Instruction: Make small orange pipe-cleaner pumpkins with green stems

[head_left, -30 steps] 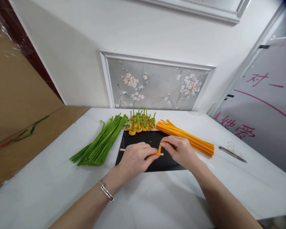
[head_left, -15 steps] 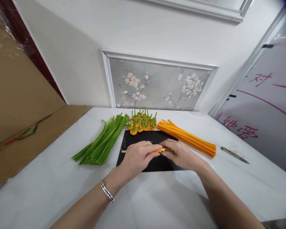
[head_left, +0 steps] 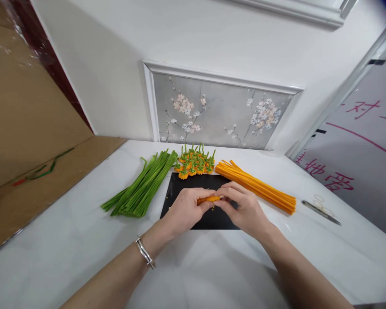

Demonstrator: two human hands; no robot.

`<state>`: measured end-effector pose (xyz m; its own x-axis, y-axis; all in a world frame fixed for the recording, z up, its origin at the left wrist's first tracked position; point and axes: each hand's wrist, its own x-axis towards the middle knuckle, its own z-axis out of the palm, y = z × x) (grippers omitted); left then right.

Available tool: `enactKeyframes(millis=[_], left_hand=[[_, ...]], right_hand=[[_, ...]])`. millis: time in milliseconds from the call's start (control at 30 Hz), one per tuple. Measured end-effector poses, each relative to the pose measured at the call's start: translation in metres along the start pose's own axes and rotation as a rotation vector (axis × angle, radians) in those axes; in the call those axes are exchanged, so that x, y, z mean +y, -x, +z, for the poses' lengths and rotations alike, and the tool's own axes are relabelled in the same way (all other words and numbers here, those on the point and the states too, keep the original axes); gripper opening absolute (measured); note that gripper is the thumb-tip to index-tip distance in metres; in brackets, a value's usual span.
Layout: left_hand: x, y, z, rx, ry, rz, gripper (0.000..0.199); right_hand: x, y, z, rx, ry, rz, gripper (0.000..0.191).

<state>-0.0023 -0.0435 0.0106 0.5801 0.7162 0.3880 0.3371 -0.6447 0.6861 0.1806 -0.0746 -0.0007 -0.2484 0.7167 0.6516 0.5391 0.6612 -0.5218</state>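
Over the black mat (head_left: pixel 176 193), my left hand (head_left: pixel 188 208) pinches the left part of an orange fuzzy coil (head_left: pixel 209 199). The fingers of my right hand (head_left: pixel 241 206) close on its right end, where a small pale tip of a stick shows. The rest of the stick is hidden by my hands. Small orange flowers with green stems (head_left: pixel 194 165) stand grouped just behind the mat. A bundle of green fuzzy stems (head_left: pixel 143 186) lies on the left, and a bundle of orange ones (head_left: pixel 257 186) on the right.
Tweezers (head_left: pixel 321 212) and thin pale rings (head_left: pixel 319 198) lie at the right of the white table (head_left: pixel 193 266). Cardboard (head_left: pixel 51 184) borders the left side. Behind stands a white wall with a framed flower panel (head_left: pixel 218 111); a board with red writing (head_left: pixel 360 141) is at the right.
The orange piece between my hands now shows as a longer coil, and the stick's left end no longer sticks out clearly. My right hand has turned slightly, and the view has shifted a little.
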Motion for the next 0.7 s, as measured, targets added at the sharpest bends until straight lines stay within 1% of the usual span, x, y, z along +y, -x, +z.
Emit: enactKeyframes(millis=[67,133,233,367,533,700], left_hand=[[-0.001,0.001,0.002,0.040,0.009,0.019,0.019],[-0.001,0.001,0.003,0.072,0.002,0.039,0.019],[0.001,0.002,0.003,0.099,-0.047,0.032,0.020],[0.002,0.002,0.004,0.145,-0.104,0.036,0.022],[0.003,0.002,0.005,0.200,-0.078,0.086,0.032],[0.004,0.002,0.006,0.246,-0.107,0.120,0.032]], right_hand=[[0.000,0.000,0.003,0.020,-0.009,0.021,0.012],[0.001,0.000,0.006,0.040,-0.065,0.078,0.011],[0.001,0.001,0.010,0.078,-0.204,0.185,0.007],[0.000,0.002,0.017,0.114,-0.377,0.295,0.010],[-0.003,0.001,0.020,0.144,-0.467,0.341,0.012],[-0.005,0.001,0.021,0.180,-0.485,0.350,0.014]])
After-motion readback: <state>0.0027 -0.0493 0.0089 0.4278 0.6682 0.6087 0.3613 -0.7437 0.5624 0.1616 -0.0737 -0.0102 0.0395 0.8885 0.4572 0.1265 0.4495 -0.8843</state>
